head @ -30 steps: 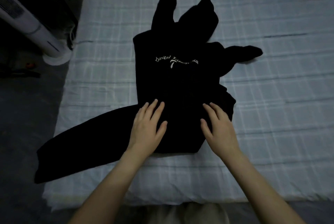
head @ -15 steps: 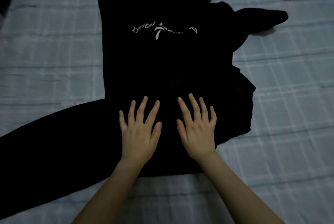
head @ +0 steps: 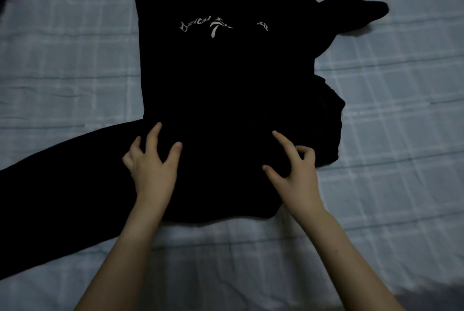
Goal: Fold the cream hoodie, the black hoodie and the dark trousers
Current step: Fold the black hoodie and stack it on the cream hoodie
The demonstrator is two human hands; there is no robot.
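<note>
The black hoodie (head: 226, 79) lies flat on the bed with its white chest print facing up. One sleeve (head: 62, 185) stretches out to the lower left, and the other sleeve (head: 351, 14) pokes out at the upper right. My left hand (head: 153, 172) sits on the hoodie's lower left part, its fingers curled into the cloth. My right hand (head: 296, 180) is on the lower right part, forefinger and thumb spread and the other fingers curled into the fabric. The cream hoodie and the dark trousers are out of view.
A pale blue checked bedsheet (head: 401, 109) covers the bed all round the hoodie. The bed's near edge runs along the bottom of the view, with dark floor (head: 431, 295) at the lower right corner.
Both hands lay flat and close together on the hoodie's lower middle. They have now moved apart to its two sides, and their fingers have curled into the cloth.
</note>
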